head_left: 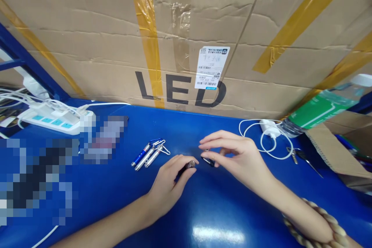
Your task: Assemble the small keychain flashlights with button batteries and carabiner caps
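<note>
Braided beige cord (pixel 324 212) circles the right forearm (pixel 287 202); beyond it, the right hand (pixel 242 153) pinches a small black piece (pixel 208 161) in its fingers while the left hand (pixel 171 180) grasps a dark cylinder (pixel 190 164), both over the blue table (pixel 221 201), right of three keychain penlights (pixel 144 158). A light, steady pinch suits such small parts

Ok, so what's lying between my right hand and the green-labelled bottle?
In the head view, a white adapter and its looped cable lie between your right hand and the bottle.
</note>
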Demonstrator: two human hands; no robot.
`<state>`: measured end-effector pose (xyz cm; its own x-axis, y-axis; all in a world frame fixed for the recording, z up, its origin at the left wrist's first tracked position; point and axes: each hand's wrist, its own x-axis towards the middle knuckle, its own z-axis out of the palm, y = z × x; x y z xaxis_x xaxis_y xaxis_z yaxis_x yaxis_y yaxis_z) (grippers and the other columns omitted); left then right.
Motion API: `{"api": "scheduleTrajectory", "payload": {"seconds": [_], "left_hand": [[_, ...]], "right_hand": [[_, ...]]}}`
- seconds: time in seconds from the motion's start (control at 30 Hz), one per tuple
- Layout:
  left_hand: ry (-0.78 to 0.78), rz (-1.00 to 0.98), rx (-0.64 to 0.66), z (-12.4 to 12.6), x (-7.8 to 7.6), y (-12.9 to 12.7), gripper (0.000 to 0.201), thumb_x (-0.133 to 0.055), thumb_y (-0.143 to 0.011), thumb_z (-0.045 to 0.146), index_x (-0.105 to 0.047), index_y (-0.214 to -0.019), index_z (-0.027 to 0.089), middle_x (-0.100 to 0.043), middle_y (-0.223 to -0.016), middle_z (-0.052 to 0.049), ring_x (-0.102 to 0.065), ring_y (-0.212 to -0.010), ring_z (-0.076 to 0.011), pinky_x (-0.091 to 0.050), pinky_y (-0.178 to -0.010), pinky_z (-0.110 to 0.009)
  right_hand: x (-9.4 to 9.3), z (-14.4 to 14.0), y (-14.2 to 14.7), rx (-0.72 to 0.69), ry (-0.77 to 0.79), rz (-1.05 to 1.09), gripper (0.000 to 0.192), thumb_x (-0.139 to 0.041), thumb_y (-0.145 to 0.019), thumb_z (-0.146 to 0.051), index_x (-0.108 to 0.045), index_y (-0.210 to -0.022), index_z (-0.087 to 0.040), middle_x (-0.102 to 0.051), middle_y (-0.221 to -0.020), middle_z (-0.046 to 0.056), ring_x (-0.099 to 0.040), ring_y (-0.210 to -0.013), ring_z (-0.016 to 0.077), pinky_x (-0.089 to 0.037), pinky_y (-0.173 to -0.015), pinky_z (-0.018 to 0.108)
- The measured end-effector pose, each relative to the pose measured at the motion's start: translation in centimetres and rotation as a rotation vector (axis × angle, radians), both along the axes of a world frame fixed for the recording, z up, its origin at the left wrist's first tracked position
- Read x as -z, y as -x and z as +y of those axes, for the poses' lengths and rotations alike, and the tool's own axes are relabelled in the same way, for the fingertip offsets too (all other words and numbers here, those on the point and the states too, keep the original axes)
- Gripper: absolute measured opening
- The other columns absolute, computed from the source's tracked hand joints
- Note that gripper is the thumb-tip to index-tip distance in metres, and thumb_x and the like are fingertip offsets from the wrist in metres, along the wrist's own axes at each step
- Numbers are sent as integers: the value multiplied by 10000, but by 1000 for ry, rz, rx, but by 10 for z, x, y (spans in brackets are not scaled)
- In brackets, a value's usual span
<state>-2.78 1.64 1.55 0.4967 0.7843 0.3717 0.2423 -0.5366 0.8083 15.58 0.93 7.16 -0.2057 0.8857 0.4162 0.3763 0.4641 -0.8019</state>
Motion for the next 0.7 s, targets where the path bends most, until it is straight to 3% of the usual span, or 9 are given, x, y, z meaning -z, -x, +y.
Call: {"api": "scheduleTrajectory", "payload": {"seconds": [0.2,0.43,0.7], "left_hand": [[-34,2,15,0,3,2,196,-398,-918,120,-575,-963,191,-592,-799,-8,-525,-720,-138,-422,-692,-220],[-8,-26,15,-1,8,3,179,-382,-919,106,-507,-1014,191,-578,-844,-10,-529,-733,-131,-425,-684,-214],[-58,-37,40,-1,7,3,133,-435,-903,117,-542,-965,167,-618,-830,-22,-558,-700,-125,-438,-657,-201]], "right_hand": [[3,-2,3,-13,37,-28,127,-688,-757,-159,-735,-871,-192,-726,-833,29,-646,-579,108,-562,-488,190],[6,-3,5,-70,72,-83,46,-738,-721,-205,-748,-762,-187,-713,-679,7,-633,-563,114,-479,-487,196],[4,-1,3,-133,74,-142,132,-627,-829,-234,-741,-786,-185,-711,-721,28,-631,-591,111,-462,-512,202]]}}
